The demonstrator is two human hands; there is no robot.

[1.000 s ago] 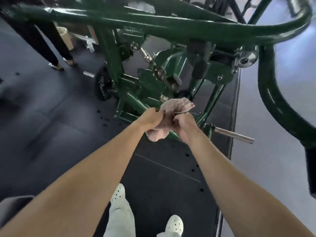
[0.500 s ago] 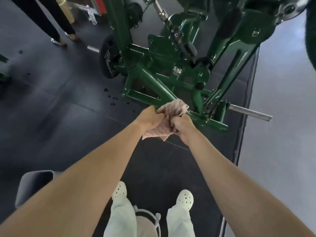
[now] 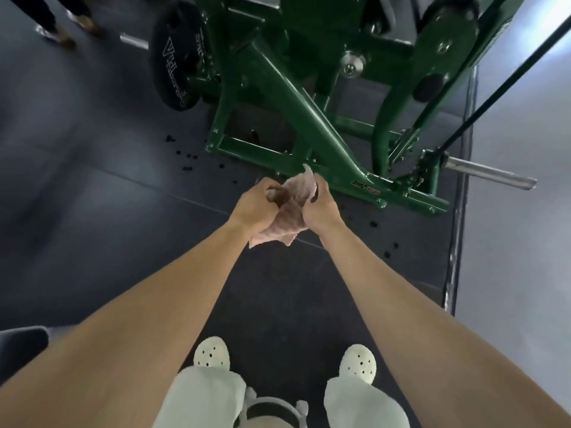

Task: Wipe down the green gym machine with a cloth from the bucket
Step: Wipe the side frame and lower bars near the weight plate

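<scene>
Between left hand (image 3: 254, 207) and right hand (image 3: 321, 211), near the green machine (image 3: 310, 117), a bunched pink cloth (image 3: 289, 222), gripped by both.

left arm (image 3: 139, 304): bare, stretched forward and down, pretty much straight
left hand (image 3: 256, 205): fist-ish, fingers curled into the cloth (image 3: 290, 220)
right arm (image 3: 401, 304): same deal, reaching in from the right
right hand (image 3: 321, 208): fingers curled round the cloth's other side
both hands: close together, cloth bunched between them
</scene>
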